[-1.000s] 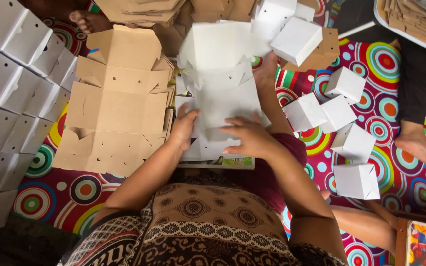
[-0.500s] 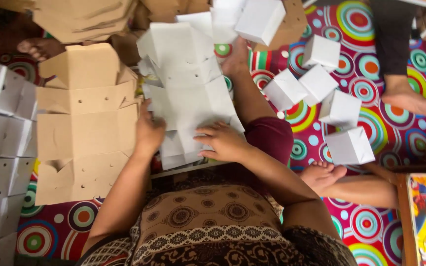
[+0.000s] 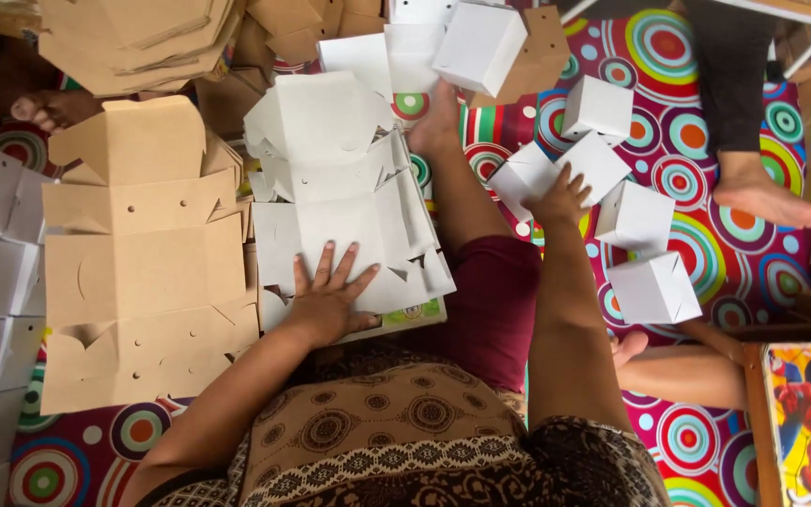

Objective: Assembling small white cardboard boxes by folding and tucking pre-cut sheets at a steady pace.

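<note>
Pressing flat with splayed fingers, the left hand [image 3: 326, 296] pins the white die-cut box blanks [image 3: 349, 221] on the lap; the right hand [image 3: 560, 195], fingers spread, touches a folded white box [image 3: 556, 169] — light, thin, crease-prone card, best held by edges.

Left hand [image 3: 326, 300] presses flat white cutouts [image 3: 349, 221]; right hand [image 3: 560, 197] touches a folded white box [image 3: 556, 169].

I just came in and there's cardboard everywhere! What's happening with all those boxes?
A person sits on a colourful circle-patterned mat. Their left hand lies flat on a stack of white unfolded box sheets. Their right hand reaches to a folded white box among several others. Brown flat sheets lie to the left.
</note>
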